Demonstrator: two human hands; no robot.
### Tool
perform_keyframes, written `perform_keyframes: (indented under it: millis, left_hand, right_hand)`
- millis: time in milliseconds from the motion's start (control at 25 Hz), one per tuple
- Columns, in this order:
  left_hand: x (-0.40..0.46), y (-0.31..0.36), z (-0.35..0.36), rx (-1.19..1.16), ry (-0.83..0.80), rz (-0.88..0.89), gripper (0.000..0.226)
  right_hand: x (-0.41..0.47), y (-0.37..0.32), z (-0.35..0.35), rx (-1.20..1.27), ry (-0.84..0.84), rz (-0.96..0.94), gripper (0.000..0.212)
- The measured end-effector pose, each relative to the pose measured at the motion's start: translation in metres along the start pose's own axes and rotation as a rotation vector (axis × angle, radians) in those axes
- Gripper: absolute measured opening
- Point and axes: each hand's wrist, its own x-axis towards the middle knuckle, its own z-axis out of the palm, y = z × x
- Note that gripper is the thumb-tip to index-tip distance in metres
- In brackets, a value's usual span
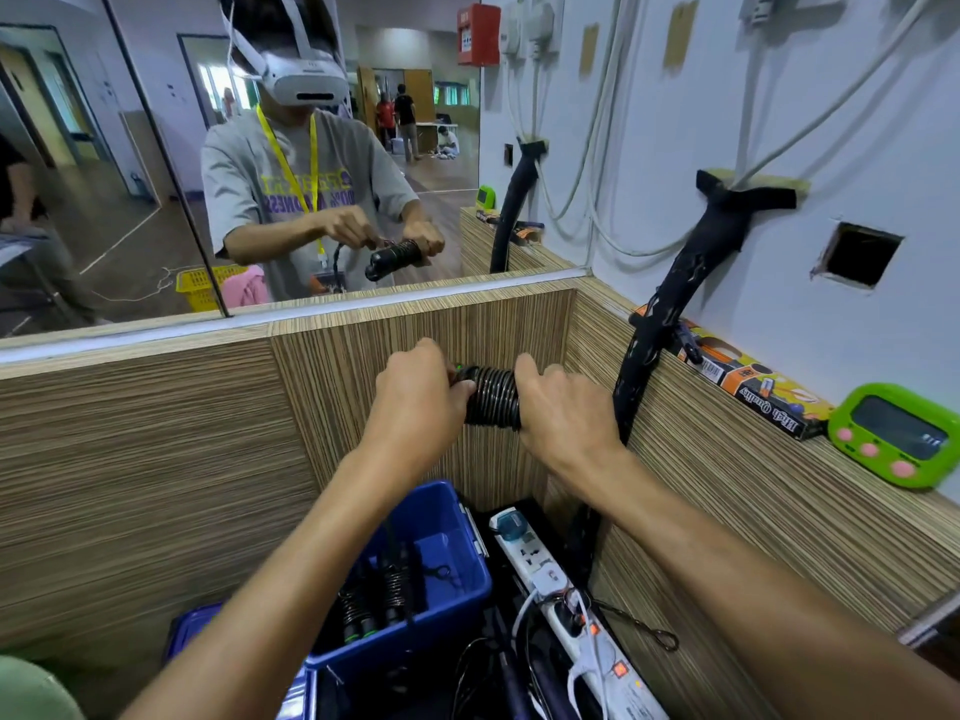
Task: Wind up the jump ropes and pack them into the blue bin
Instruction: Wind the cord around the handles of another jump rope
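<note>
I hold a black jump rope [491,396] at chest height in front of the wooden corner, its cord coiled tightly round the handles. My left hand [418,402] grips the left end of the bundle. My right hand [563,410] grips the right end with fingers curled over the coils. Below, the blue bin [457,532] stands open on the floor. Inside it lie wound black jump ropes [376,597] with green-tipped handles.
A white power strip [550,579] with plugged cables lies right of the bin. On the right ledge sit an orange battery box [748,379] and a green timer [896,433]. A black padded pole [660,324] leans from the wall. A mirror [156,148] lines the wall ahead.
</note>
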Motion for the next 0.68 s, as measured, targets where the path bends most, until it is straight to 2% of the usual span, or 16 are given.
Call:
perform_keyframes:
  millis: [160, 240, 280, 360, 440, 600, 680]
  left_hand:
    - [-0.012, -0.014, 0.003, -0.004, 0.106, -0.006, 0.016]
    - [-0.022, -0.02, 0.007, 0.015, 0.127, 0.002, 0.025]
    - [-0.026, -0.023, 0.008, -0.086, 0.114, -0.012, 0.032]
    - [-0.028, -0.023, 0.01, -0.471, 0.019, -0.129, 0.043]
    - [-0.027, -0.016, 0.008, -0.73, -0.051, -0.222, 0.045]
    - [-0.033, -0.009, 0.009, -0.646, 0.022, -0.073, 0.043]
    - [-0.04, -0.015, 0.012, -0.699, 0.028, -0.067, 0.041]
  right_hand:
    - [0.003, -0.006, 0.003, 0.013, -0.031, -0.032, 0.043]
    - [0.003, -0.007, 0.004, 0.002, -0.024, -0.025, 0.042]
    - [0.003, -0.009, 0.004, -0.002, -0.018, -0.027, 0.042]
    - [0.0, -0.013, 0.007, -0.002, -0.029, -0.041, 0.041]
    - [-0.003, -0.02, 0.01, 0.013, -0.033, -0.051, 0.039]
    - [0.003, -0.016, 0.0, 0.049, 0.023, -0.027, 0.043]
    - [0.006, -0.012, -0.006, 0.065, 0.037, -0.015, 0.044]
